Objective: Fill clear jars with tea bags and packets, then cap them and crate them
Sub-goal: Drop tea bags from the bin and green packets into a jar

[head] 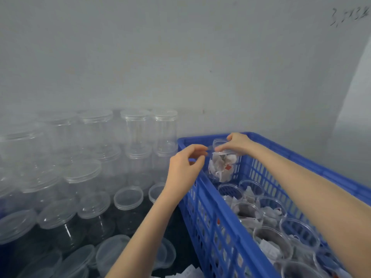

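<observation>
A clear jar (221, 167) stuffed with white tea bags is held above the far end of the blue crate (226, 233). My right hand (237, 143) grips its neck from above. My left hand (185, 167) reaches over the crate's left rim, thumb and forefinger pinching a thin clear piece at the jar's mouth that looks like the rim of its lid (209, 149). Several open jars (267, 239) with tea bags inside stand in rows in the crate below.
Several capped empty clear jars (138, 129) are stacked against the grey wall on the left. Loose clear lids (128, 198) lie on jars nearer me. White packets (188, 273) lie at the bottom edge, left of the crate.
</observation>
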